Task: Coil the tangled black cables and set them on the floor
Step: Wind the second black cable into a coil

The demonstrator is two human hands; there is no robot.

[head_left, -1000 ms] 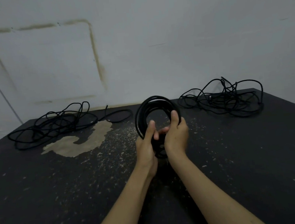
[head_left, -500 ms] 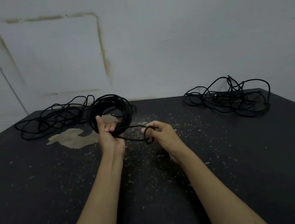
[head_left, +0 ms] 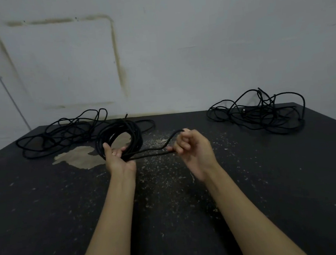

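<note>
One head view covers everything. The left hand (head_left: pixel 119 161) grips the lower arc of the coiled cable (head_left: pixel 119 139), which stands upright above the dark floor (head_left: pixel 268 190), fingers curled round the bundled turns. The right hand (head_left: pixel 193 151) pinches the loose tail (head_left: pixel 155 151), which runs from the bundle across to its curled fingers and doubles back as a short bight, the end poking up by the thumb.

Risks, as judgement: the turns are held at one spot only, so a slack left grip could let the loops spring apart and spill. If the tail is pulled too hard, it may drag a turn out of the bundle; if let go, the wrap will not lock.

Two more tangled heaps wait untouched: the left tangle (head_left: pixel 63 133) lies just behind the coil, near enough to snag when it is set down, and the right tangle (head_left: pixel 262 112) lies well apart by the wall (head_left: pixel 196 44).
</note>
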